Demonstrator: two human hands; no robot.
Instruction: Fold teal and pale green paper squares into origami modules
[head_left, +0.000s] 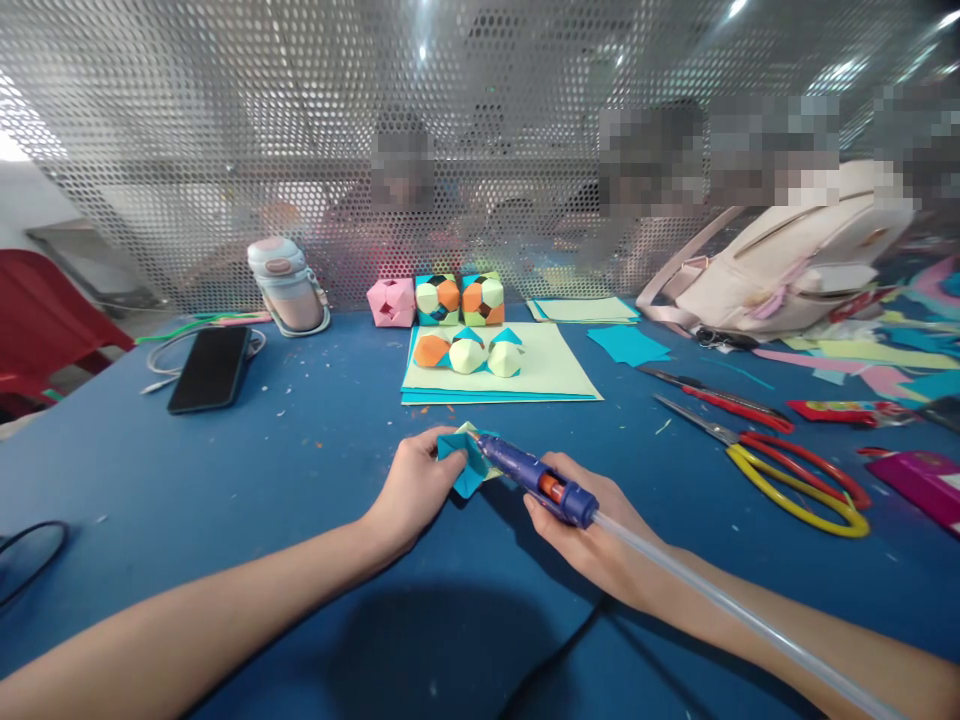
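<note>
My left hand (417, 482) pinches a folded blue and pale yellow paper piece (466, 470) just above the table. In my right hand (592, 535) is a blue hot glue gun (536, 478), with a long clear glue stick (720, 590) sticking out of its back. The gun's nozzle meets the upper edge of the folded paper; whether it touches cannot be made out. Beyond my hands, orange and pale yellow folded pieces (466, 354) rest on a stack of coloured paper (559, 372). Behind that stack stand a pink paper ball (391, 302) and two multicoloured ones (483, 300).
On the right lie scissors (799, 495), a utility knife (720, 395), a blue sheet (628, 344) and paper scraps near a backpack (787, 260). Left are a phone (211, 370) and a bottle (289, 285). A perforated metal screen (300, 130) closes the back; people sit behind it.
</note>
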